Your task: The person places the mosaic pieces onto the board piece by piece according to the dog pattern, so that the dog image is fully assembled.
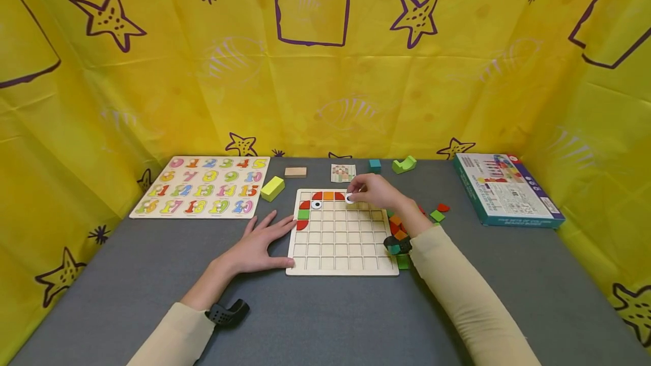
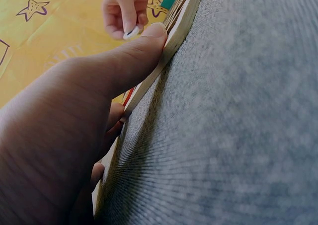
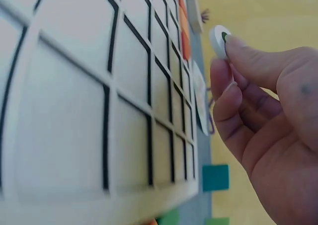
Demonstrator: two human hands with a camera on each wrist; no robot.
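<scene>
White eye disc (image 1: 350, 199) is pinched by the right hand (image 1: 374, 191) above the far part of the wooden grid board (image 1: 342, 248); the left hand (image 1: 254, 248), apart, touches the board's left edge with spread fingers. Left of the board lie a yellow-green block (image 1: 272, 189) and number puzzle (image 1: 180, 216); right, a box (image 1: 513, 194).

Seems to be a play corner; cannot say whether home or school. Has a grey table (image 1: 330, 321), yellow sea-patterned cloth (image 1: 325, 72) at nine, twelve and three o'clock, a number board (image 1: 241, 183) at ten, a printed box (image 1: 508, 191) at two.
</scene>
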